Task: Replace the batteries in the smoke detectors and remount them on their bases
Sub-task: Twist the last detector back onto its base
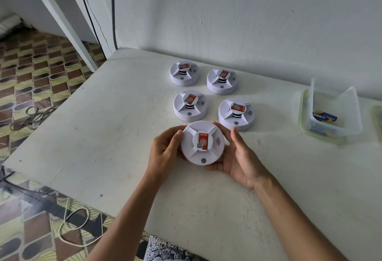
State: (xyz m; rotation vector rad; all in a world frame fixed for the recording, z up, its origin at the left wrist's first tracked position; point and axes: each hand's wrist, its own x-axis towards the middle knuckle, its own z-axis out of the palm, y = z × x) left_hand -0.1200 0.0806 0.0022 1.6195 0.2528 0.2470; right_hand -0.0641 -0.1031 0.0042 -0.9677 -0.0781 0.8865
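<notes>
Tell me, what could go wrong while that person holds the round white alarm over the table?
The held smoke detector is gripped only at its rim by the left hand and right hand; twisting it apart might make it slip. It hangs close to the nearest detector on the table, so a dropped part could knock that one. The battery container sits far to the right, so reaching for it may leave one hand holding everything.

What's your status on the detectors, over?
Left hand and right hand both grip one smoke detector above the table. Four detectors sit behind. Batteries in the tub. Nothing in the way.
</notes>
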